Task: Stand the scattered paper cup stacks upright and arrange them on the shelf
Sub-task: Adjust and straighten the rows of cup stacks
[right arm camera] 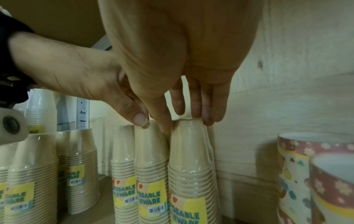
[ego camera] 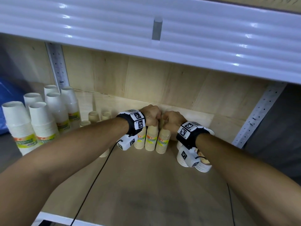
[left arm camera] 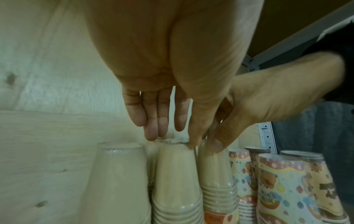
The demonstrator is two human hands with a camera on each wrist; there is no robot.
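Item: 3 kraft cup stacks (ego camera: 151,137), plastic-wrapped, upright, base-up, in a tight row near the middle of the wooden shelf (ego camera: 146,185), close to its back edge, each with a yellow "DISPOSABLE TABLEWARE" label.

Left hand (ego camera: 150,115): over the middle stack (right arm camera: 151,159); thumb tip on the stack's top rim, the other fingers (left arm camera: 153,121) reaching straight down behind the top. Whether they closed round it could not be told.

Right hand (ego camera: 173,119): on the right-end stack (right arm camera: 189,159); thumb at the front of its top, fingers (right arm camera: 208,109) extended down over the back rim, the top held between them. The 2 hands met thumb to thumb above the seam between these 2 stacks.

Further kraft stacks (right arm camera: 47,166): upright, left of the row.

White cup stacks (ego camera: 40,115): a group upright at the shelf's left end, beside the perforated upright (ego camera: 57,64).

Patterned cup stacks (left arm camera: 283,184): floral and bear print, just right of the kraft row, toward the right end.

Open room: bare board along the whole front edge, and a gap between the kraft row and the white group. Upper shelf (ego camera: 162,30) overhung the back half; the back panel (ego camera: 162,82) stood just behind the row.
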